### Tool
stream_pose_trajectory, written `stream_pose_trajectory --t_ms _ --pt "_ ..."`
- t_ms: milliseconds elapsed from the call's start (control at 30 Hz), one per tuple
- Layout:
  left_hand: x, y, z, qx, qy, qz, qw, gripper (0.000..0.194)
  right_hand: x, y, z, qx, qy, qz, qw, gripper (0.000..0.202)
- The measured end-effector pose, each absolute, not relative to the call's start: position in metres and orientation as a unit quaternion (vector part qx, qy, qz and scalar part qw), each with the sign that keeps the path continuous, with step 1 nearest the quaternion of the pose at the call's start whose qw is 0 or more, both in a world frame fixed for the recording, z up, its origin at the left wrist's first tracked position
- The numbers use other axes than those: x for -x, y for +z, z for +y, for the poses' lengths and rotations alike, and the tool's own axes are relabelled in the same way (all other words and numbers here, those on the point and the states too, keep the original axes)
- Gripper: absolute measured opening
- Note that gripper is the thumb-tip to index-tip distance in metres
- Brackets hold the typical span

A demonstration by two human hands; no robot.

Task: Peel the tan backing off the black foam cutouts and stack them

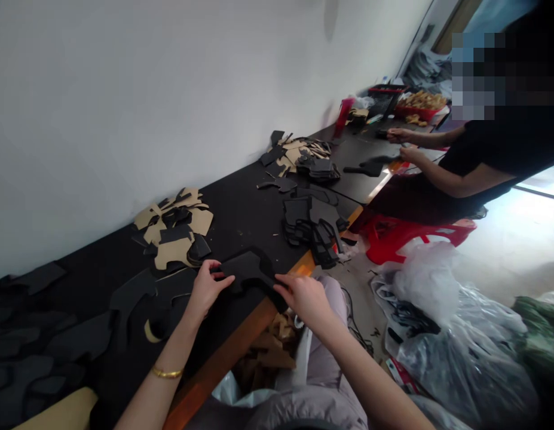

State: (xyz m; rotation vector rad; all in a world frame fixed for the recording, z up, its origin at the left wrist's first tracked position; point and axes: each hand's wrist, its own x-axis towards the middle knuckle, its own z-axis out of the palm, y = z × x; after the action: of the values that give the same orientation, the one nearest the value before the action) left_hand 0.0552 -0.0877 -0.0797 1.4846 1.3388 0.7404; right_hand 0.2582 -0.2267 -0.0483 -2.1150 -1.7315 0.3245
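Between my two hands is a flat black cut-out piece [246, 269] with a notched, curved outline, just above the table's front edge. My left hand [208, 282] pinches its left end between thumb and fingers. At its right end my right hand [301, 291] grips a narrower part, the fingertips closed on it. Left of my left hand lie black pieces [132, 292] of a similar shape. Behind it is a heap of tan and black pieces [176, 230]. To the right of the held piece, a stack of black cut-outs [313, 218] sits by the edge.
More black pieces [25, 346] spread over the table's left end. A bag of tan scraps [272, 346] stands below the edge. On the right a co-worker [496, 155] handles black pieces beside a red stool [386, 239]. Clear plastic bags [465, 340] lie on the floor.
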Motion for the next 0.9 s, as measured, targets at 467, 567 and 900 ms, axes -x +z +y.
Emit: stream_pose_trajectory --t_ms 467,567,900 --pt "-0.055 -0.081 -0.089 -0.639 0.307 0.542 0.452 0.046 -0.251 -0.082 -0.141 0.656 0.205 -0.567 0.454 0.004" --pt "-0.055 -0.079 -0.09 -0.65 0.291 0.547 0.439 0.041 -0.248 -0.082 -0.149 0.621 0.216 -0.586 0.473 0.008" --pt "-0.053 -0.072 -0.09 -0.603 0.316 0.518 0.517 0.038 -0.242 -0.074 -0.155 0.618 0.215 -0.625 0.425 0.011"
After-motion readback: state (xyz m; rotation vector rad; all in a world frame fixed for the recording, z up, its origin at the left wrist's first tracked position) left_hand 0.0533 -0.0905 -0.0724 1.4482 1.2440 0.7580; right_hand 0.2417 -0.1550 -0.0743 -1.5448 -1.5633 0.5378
